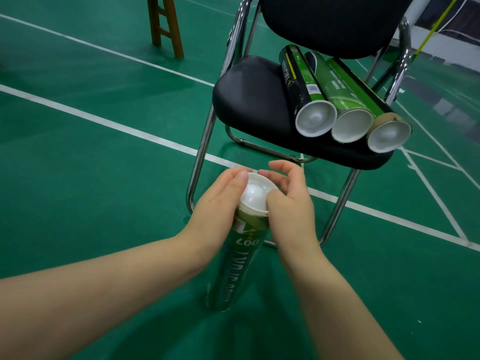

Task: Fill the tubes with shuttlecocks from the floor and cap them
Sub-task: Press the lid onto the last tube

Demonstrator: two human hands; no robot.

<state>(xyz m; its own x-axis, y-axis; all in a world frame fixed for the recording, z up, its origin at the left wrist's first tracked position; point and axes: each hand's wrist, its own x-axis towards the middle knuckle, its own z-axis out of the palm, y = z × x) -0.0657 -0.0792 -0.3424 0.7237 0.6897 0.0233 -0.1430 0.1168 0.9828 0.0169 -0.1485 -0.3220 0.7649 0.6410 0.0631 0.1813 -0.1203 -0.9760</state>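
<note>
A green shuttlecock tube (237,263) stands upright on the green court floor, tilted slightly toward me. A white domed cap (255,194) sits on its top end. My left hand (220,203) wraps the tube's upper end from the left, thumb on the cap's rim. My right hand (291,203) grips the cap and tube top from the right, fingers curled over the far edge. Three more green tubes (337,89) lie side by side on the black chair seat (249,100), their white capped ends facing me. No loose shuttlecocks are visible.
The folding chair's chrome legs (200,152) stand just behind the tube. A wooden ladder-like stand (166,24) rises at the far left. White court lines (104,120) cross the floor. A net and yellow post (436,24) show at the top right.
</note>
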